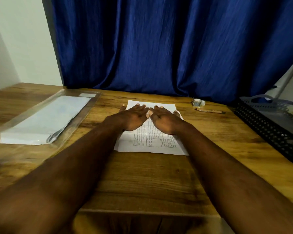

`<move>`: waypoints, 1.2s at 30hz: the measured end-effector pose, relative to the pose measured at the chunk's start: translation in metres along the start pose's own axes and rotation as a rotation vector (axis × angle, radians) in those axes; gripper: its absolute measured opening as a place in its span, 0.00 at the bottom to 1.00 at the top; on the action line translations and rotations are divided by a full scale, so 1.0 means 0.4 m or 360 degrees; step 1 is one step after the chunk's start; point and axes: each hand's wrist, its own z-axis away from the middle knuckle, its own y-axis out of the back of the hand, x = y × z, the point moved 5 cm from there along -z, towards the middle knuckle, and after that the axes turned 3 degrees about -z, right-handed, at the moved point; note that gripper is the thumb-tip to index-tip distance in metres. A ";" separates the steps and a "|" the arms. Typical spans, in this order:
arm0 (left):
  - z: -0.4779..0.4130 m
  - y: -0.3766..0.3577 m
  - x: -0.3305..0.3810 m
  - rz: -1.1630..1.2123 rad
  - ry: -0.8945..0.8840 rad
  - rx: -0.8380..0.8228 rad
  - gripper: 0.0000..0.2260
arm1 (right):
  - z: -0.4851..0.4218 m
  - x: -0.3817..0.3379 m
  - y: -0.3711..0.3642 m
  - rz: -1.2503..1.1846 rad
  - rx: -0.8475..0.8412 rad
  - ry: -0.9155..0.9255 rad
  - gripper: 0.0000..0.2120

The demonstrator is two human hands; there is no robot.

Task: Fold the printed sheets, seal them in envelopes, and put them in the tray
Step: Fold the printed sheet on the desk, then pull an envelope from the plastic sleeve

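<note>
Currently left hand [134,118], right hand [164,119] flat, pressing printed sheet [152,141]; gridded text apparently unreadable.

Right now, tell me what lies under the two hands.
Both the left hand and right hand press flat on the printed sheets, which lie on the table. Print beneath the palms is covered.

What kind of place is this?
Probably a home or small-office work desk for mailing letters: printed sheets lie on the wooden table, with a pack of envelopes and a black tray beside them.
</note>
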 end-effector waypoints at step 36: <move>0.228 0.184 -0.181 0.0402 0.0582 0.0722 0.16 | 0.051 -0.086 0.085 -0.0498 0.0858 0.0516 0.01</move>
